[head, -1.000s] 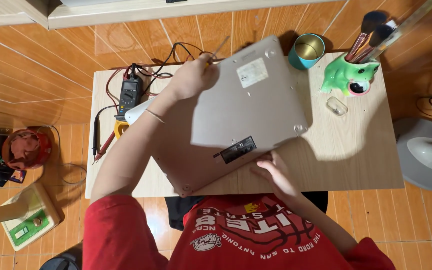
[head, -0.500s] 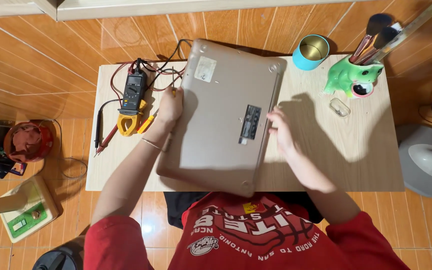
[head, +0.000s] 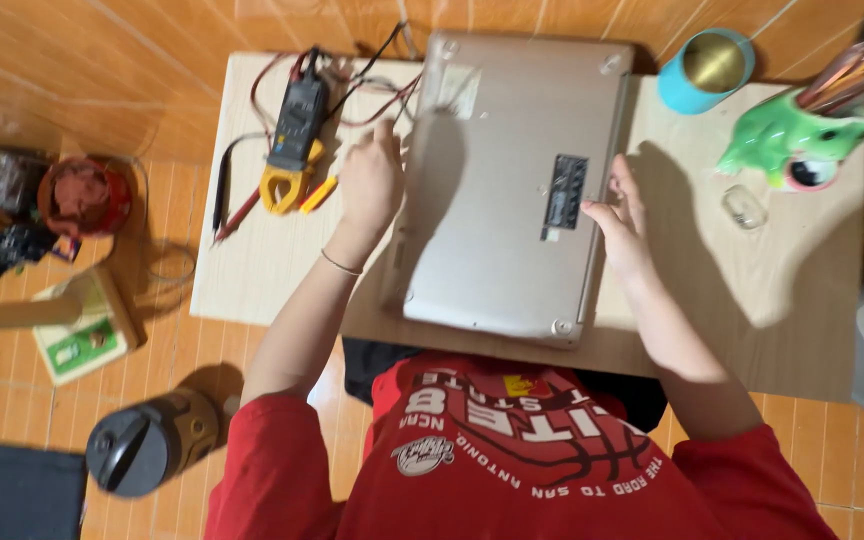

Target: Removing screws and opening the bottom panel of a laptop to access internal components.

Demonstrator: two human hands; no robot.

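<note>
The left hand (head: pixel 372 185) lies flat with loose fingers on the left edge of the laptop (head: pixel 512 190), and the right hand (head: pixel 620 215) touches its right edge with fingers spread, gripping nothing. The silver laptop lies shut and upside down in the middle of the wooden table (head: pixel 802 300), its long side pointing away from the person. A yellow and black meter (head: pixel 292 145) with wires sits left of it; a blue cup (head: pixel 707 68) and a green frog holder (head: pixel 787 140) stand to the right

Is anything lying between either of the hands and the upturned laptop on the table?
Nothing visible does. The left hand rests against the left edge of the laptop, the right hand against its right edge. The clamp meter lies off to the left.
</note>
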